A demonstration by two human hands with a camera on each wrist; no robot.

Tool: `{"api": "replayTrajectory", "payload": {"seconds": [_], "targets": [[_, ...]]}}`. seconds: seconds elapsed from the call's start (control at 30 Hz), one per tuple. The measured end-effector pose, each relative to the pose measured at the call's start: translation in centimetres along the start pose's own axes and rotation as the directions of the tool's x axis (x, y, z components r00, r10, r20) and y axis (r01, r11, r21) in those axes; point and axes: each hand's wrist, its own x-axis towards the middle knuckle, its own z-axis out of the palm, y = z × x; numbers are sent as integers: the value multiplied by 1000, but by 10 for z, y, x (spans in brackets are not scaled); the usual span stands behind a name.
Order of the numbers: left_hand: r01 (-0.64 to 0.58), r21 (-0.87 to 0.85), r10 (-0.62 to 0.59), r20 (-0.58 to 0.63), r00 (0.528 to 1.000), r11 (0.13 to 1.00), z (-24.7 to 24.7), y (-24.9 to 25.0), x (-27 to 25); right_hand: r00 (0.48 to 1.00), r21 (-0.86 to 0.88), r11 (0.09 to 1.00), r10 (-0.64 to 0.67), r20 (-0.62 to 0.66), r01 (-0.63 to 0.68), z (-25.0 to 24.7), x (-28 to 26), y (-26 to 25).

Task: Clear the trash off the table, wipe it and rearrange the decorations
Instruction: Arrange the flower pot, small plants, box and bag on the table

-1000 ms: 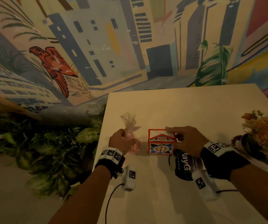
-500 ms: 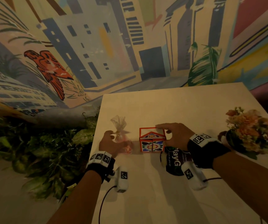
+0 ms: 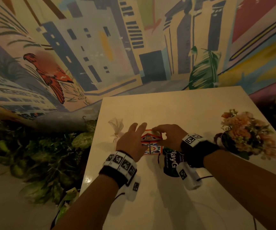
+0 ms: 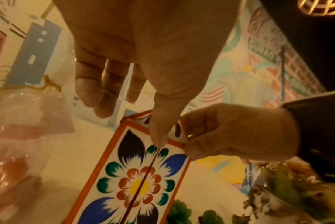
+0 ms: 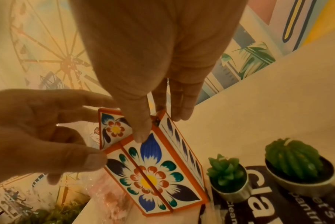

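Observation:
A small house-shaped box with orange edges and a painted flower front stands on the cream table. My right hand pinches its roof, thumb on the front and fingers behind. My left hand is open at the box's left side, and its thumb touches the front edge. A clear pink bag tied at the neck stands free on the table, left of the box.
Two green cactus candles in metal cups sit on a dark printed card right of the box. A flower pot stands at the right edge. Foliage borders the table's left side, below a mural wall.
My left hand has let go of the pink bag, which now stands on the table, and moved right to the box. My right hand has stayed on the roof.

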Motion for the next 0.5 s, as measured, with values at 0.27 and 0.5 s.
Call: {"api": "replayTrajectory", "payload": {"seconds": [0.27, 0.5], "targets": [[-49, -43, 47, -33, 998, 998, 9, -1, 11, 1000, -11, 1000, -19, -15, 19, 1, 0, -1], [205, -189, -258, -326, 909, 961, -7, -56, -30, 990, 29, 992, 126, -63, -124, 2, -17, 34]]}}
